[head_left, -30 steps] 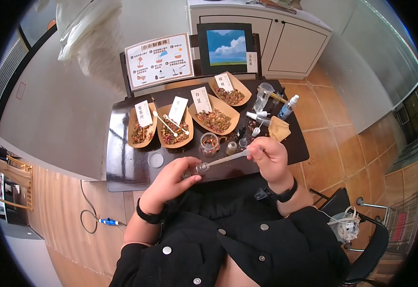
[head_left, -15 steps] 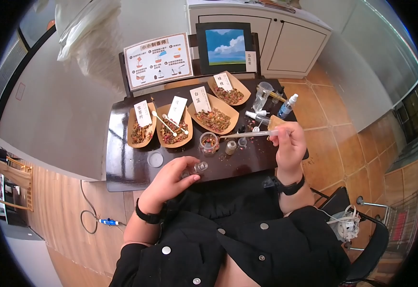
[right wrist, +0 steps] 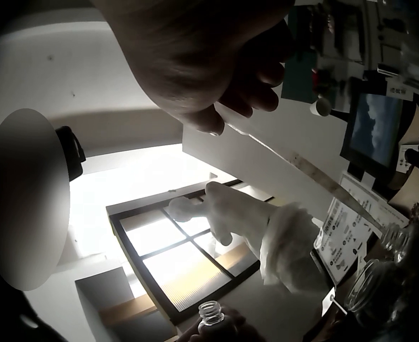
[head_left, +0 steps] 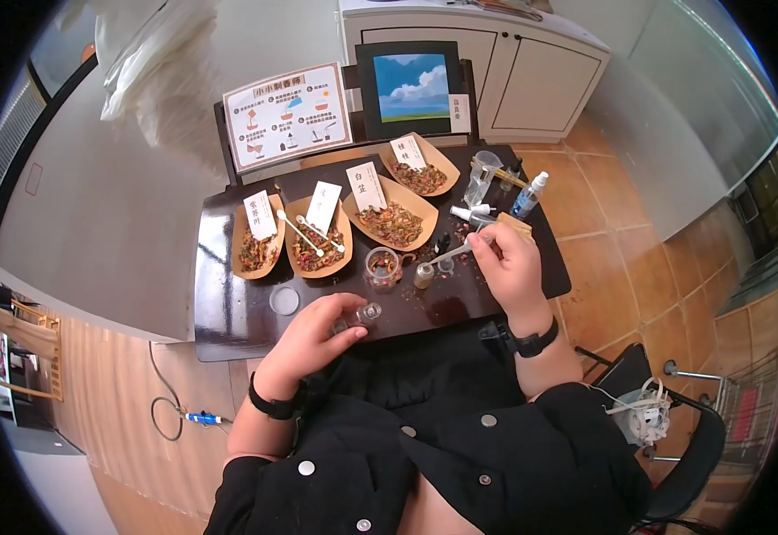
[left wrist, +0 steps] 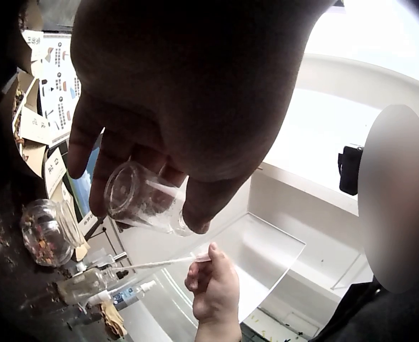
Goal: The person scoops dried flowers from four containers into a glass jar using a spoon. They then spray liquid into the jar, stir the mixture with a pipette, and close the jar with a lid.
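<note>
My left hand point(head_left: 313, 339) holds a small clear glass bottle point(left wrist: 144, 199) near the table's front edge, its open neck point(right wrist: 211, 311) facing right in the head view. My right hand point(head_left: 509, 267) pinches the upper end of a translucent plastic dropper point(right wrist: 305, 168), which slants down to the left. The dropper's tip is right at the mouth of a second small glass bottle point(head_left: 423, 275) standing on the table. Beside that bottle stands a clear round jar point(head_left: 382, 267) with dried plant bits inside.
Several paper trays point(head_left: 396, 234) of dried herbs with labels line the back. White spoons point(head_left: 300, 234) lie across two of them. A round lid point(head_left: 284, 300) lies left. A spray bottle point(head_left: 530, 194), a plastic cup point(head_left: 483, 178) and loose crumbs are at the right of the dark table point(head_left: 229, 330).
My right hand has drawn the dropper out of the bottle in my left hand, swung right, then brought its tip to the standing bottle. My left hand keeps its hold.
</note>
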The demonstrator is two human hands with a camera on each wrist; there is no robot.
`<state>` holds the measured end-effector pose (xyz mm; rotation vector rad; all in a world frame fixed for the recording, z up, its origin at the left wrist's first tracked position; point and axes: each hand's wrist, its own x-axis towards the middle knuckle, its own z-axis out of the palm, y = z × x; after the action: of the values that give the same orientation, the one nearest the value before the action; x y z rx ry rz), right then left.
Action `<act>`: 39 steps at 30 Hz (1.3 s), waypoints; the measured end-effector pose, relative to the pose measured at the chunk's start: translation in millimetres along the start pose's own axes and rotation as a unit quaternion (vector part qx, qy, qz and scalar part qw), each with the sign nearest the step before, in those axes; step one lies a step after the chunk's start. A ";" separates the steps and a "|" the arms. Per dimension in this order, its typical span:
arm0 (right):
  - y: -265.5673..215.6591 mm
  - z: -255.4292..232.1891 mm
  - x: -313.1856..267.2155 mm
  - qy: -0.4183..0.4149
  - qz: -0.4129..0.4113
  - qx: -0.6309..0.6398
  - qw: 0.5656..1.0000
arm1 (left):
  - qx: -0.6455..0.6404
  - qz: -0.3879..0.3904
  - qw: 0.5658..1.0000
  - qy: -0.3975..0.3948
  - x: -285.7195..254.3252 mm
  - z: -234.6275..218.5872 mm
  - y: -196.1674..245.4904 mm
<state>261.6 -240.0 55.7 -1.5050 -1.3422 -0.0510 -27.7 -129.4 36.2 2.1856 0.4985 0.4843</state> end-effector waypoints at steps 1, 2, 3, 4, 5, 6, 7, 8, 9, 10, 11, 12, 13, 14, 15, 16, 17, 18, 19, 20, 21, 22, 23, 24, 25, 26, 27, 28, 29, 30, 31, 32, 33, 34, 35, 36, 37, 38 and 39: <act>0.3 -0.3 0.4 0.000 -0.003 -0.010 1.000 | 0.001 0.001 1.000 0.003 0.1 0.1 -0.2; 1.2 0.0 0.3 0.000 -0.002 -0.010 1.000 | 0.001 0.001 1.000 0.002 0.3 0.2 -0.2; 2.4 0.9 -0.1 -0.011 0.006 -0.009 1.000 | 0.005 0.001 1.000 0.002 0.5 0.3 0.0; 3.4 2.1 -0.4 -0.023 0.015 -0.008 1.000 | 0.009 0.001 1.000 0.002 0.9 0.3 0.2; 3.6 4.1 -0.8 -0.023 0.015 -0.009 1.000 | 0.009 0.001 1.000 0.002 1.3 0.5 0.5; 3.2 6.9 -1.0 -0.040 0.009 -0.016 0.999 | 0.004 0.001 1.000 0.000 1.7 0.8 0.8; 3.2 8.8 -1.2 -0.057 0.004 -0.024 0.998 | 0.000 0.001 1.000 -0.002 2.0 1.0 1.1; 3.7 9.5 -1.4 -0.083 -0.005 -0.041 0.996 | -0.001 0.001 1.000 -0.002 2.2 1.1 1.7; 5.5 12.6 -2.2 -0.083 -0.005 -0.041 0.996 | -0.004 0.000 1.000 -0.003 2.3 1.2 2.3; 8.9 17.9 -3.6 -0.093 -0.016 -0.041 0.995 | -0.007 -0.001 1.000 -0.004 2.3 1.2 2.6; 12.3 22.3 -5.3 -0.102 -0.027 -0.042 0.993 | -0.007 0.000 1.000 -0.004 2.1 1.4 2.4; 15.1 25.2 -6.9 -0.113 -0.029 -0.041 0.992 | -0.009 0.001 1.000 -0.003 2.1 1.3 2.1; 17.5 28.1 -8.2 -0.113 -0.029 -0.040 0.992 | -0.011 0.002 1.000 -0.003 2.0 1.0 2.0; 19.6 30.8 -9.4 -0.120 -0.028 -0.043 0.991 | -0.010 0.002 1.000 -0.002 1.8 0.7 2.1; 20.6 32.5 -9.9 -0.127 -0.028 -0.045 0.990 | -0.009 0.001 1.000 -0.002 1.6 0.3 2.4; 20.9 33.3 -10.0 -0.127 -0.028 -0.045 0.990 | -0.008 0.000 1.000 -0.002 1.4 0.1 2.6; 21.0 33.9 -10.0 -0.129 -0.028 -0.050 0.990 | -0.008 0.000 1.000 -0.002 1.3 -0.2 2.4; 21.2 34.2 -9.9 -0.131 -0.027 -0.054 0.989 | -0.005 0.001 1.000 -0.002 1.3 -0.4 2.2; 21.4 34.5 -9.8 -0.131 -0.027 -0.054 0.989 | -0.003 0.003 1.000 -0.001 1.3 -0.4 1.7; 21.4 34.7 -9.6 -0.127 -0.033 -0.061 0.989 | -0.003 0.003 1.000 -0.001 1.1 -0.1 0.6; 21.5 34.7 -9.4 -0.123 -0.039 -0.068 0.989 | -0.004 0.005 1.000 0.000 1.0 0.5 -0.9; 20.5 33.9 -9.4 -0.123 -0.039 -0.068 0.989 | -0.005 0.008 1.000 0.002 0.8 0.8 -1.8; 18.1 32.0 -9.2 -0.119 -0.029 -0.061 0.991 | -0.005 0.008 1.000 0.002 0.8 0.8 -2.0; 15.2 29.7 -8.6 -0.115 -0.020 -0.054 0.992 | -0.007 0.006 1.000 0.001 0.7 0.9 -2.3; 11.4 26.3 -7.4 -0.115 -0.020 -0.054 0.992 | -0.010 0.005 1.000 0.000 0.5 1.0 -2.5; 6.4 21.6 -5.5 -0.104 -0.010 -0.054 0.993 | -0.010 0.004 1.000 0.001 0.4 0.9 -2.3; 2.1 16.8 -3.6 -0.092 0.000 -0.055 0.994 | -0.013 -0.003 1.000 -0.004 0.5 0.7 -1.7; -1.2 12.4 -1.7 -0.093 0.000 -0.055 0.994 | -0.016 -0.010 1.000 -0.009 0.5 0.5 -1.2; -4.1 7.8 0.1 -0.070 0.008 -0.041 0.997 | -0.016 -0.010 1.000 -0.009 0.6 0.5 -0.9; -6.3 3.5 1.4 -0.048 0.017 -0.027 0.998 | -0.012 -0.007 1.000 -0.007 0.7 0.5 -0.6; -7.9 -0.9 2.1 -0.048 0.017 -0.027 0.998 | -0.008 -0.003 1.000 -0.006 0.7 0.4 -0.2; -9.1 -5.5 1.7 -0.030 0.019 0.000 0.999 | -0.008 -0.003 1.000 -0.006 0.6 0.4 0.4; -10.8 -9.2 1.2 -0.013 0.023 0.027 0.999 | -0.005 -0.004 1.000 -0.005 0.5 0.2 1.2; -13.5 -12.0 -1.3 0.003 0.030 0.060 0.998 | -0.001 -0.005 1.000 -0.004 0.6 0.3 1.7; -12.7 -13.7 -3.8 0.003 0.030 0.059 0.998 | -0.001 -0.005 1.000 -0.004 0.6 0.8 1.6; -11.1 -15.5 -6.2 -0.001 0.033 0.092 0.995 | -0.003 -0.002 1.000 -0.002 0.7 1.4 1.4; -10.5 -16.7 -8.8 -0.005 0.036 0.125 0.991 | -0.004 0.000 1.000 0.000 0.7 1.7 1.3; -12.9 -18.3 -12.0 -0.024 0.057 0.162 0.985 | -0.004 0.000 1.000 0.000 1.2 1.8 1.9; -13.3 -18.3 -13.2 -0.024 0.057 0.163 0.985 | -0.006 0.004 1.000 -0.002 2.0 1.6 2.9</act>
<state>257.5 -264.5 63.9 -1.3079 -1.2307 0.2676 -24.7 -131.1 37.9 2.1771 0.4837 0.4851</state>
